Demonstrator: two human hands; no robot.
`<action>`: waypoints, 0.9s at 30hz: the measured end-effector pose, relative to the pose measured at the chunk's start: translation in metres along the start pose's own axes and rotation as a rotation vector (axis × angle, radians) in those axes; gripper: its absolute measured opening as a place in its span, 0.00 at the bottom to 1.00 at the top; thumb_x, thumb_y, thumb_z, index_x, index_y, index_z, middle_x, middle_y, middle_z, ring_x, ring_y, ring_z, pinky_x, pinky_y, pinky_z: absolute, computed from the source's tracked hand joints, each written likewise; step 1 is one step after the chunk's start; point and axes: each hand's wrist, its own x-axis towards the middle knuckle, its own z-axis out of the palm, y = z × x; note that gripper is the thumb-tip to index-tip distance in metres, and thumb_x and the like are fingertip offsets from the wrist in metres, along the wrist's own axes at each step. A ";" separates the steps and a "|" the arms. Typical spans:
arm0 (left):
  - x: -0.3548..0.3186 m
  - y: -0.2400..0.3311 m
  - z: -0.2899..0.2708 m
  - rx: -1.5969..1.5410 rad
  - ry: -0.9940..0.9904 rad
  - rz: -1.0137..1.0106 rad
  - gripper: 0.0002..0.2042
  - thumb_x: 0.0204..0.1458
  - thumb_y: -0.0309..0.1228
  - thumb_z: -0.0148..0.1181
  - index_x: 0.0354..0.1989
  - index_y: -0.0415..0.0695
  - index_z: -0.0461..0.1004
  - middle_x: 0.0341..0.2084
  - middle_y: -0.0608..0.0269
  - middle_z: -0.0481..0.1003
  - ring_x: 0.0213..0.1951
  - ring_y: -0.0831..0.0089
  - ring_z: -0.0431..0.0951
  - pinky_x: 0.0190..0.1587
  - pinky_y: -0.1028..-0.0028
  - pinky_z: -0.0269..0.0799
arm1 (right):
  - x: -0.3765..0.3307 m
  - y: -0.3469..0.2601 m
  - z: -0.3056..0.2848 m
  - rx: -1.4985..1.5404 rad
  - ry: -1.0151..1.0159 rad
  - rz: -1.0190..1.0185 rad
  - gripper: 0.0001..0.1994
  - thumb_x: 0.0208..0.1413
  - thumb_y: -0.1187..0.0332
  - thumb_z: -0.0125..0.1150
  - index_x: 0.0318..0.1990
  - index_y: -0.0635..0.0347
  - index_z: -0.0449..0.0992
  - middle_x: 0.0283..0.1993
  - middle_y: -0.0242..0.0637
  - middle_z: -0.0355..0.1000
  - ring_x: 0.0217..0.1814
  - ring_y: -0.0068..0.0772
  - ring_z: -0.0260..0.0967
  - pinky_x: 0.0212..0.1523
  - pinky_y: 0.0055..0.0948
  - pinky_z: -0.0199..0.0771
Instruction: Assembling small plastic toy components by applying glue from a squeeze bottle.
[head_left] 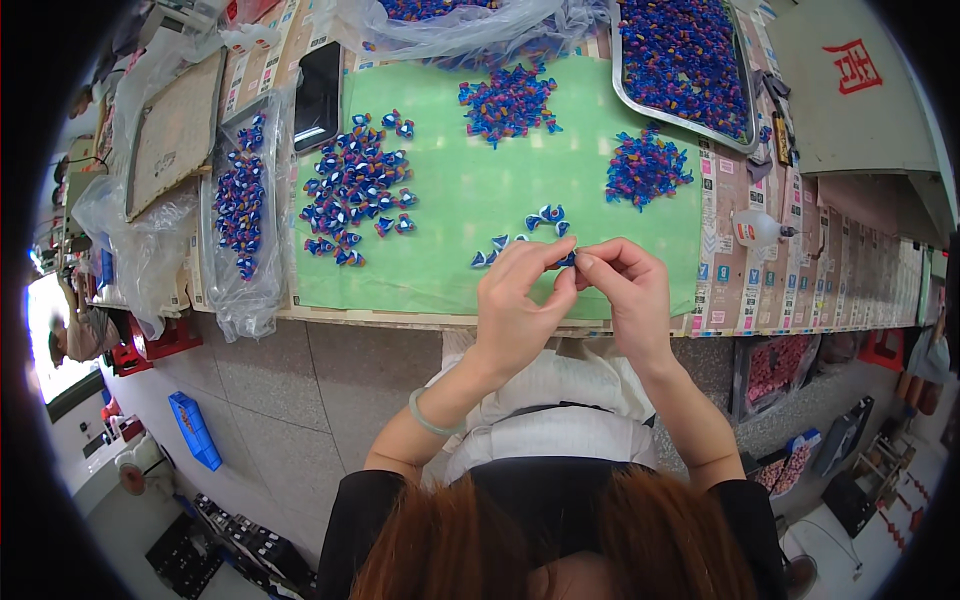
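My left hand [522, 300] and my right hand [632, 292] meet above the near edge of a green mat [440, 270]. Both pinch one small blue plastic piece [566, 260] between their fingertips, which largely hide it. Just beyond my fingers lie a few blue-and-white pieces [546, 216], with more of them [490, 252] beside my left hand. A larger heap of blue, white and orange pieces [358, 185] covers the mat's left side. Smaller blue and magenta parts form one pile [508, 103] at the far middle and another pile [648, 168] at the right.
A metal tray [628, 98] full of blue parts stands at the far right. Beyond the mat rests a clear plastic bag [470, 38]. A black phone [318, 98] and a bagged tray of pieces [240, 205] lie to the left. At the right stands a small white bottle [757, 228].
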 end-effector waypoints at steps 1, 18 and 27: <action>0.000 0.000 0.000 0.000 -0.001 0.001 0.14 0.35 0.17 0.55 0.34 0.39 0.72 0.23 0.61 0.71 0.25 0.75 0.70 0.30 0.79 0.66 | -0.001 0.000 0.000 -0.022 0.002 -0.013 0.03 0.47 0.77 0.52 0.28 0.68 0.70 0.25 0.35 0.69 0.26 0.21 0.66 0.31 0.18 0.67; 0.005 0.005 -0.013 -0.798 -0.241 -0.487 0.14 0.43 0.19 0.53 0.41 0.36 0.66 0.32 0.63 0.70 0.35 0.78 0.69 0.40 0.80 0.64 | -0.008 -0.015 -0.003 0.184 -0.055 0.086 0.04 0.50 0.74 0.49 0.30 0.65 0.67 0.28 0.34 0.68 0.28 0.20 0.64 0.30 0.19 0.65; 0.007 0.010 -0.018 -0.867 -0.195 -0.455 0.10 0.43 0.19 0.52 0.37 0.35 0.68 0.33 0.61 0.70 0.35 0.77 0.69 0.41 0.79 0.64 | -0.015 -0.017 0.004 0.175 -0.061 0.037 0.04 0.49 0.76 0.49 0.33 0.66 0.67 0.30 0.34 0.67 0.29 0.20 0.64 0.32 0.19 0.65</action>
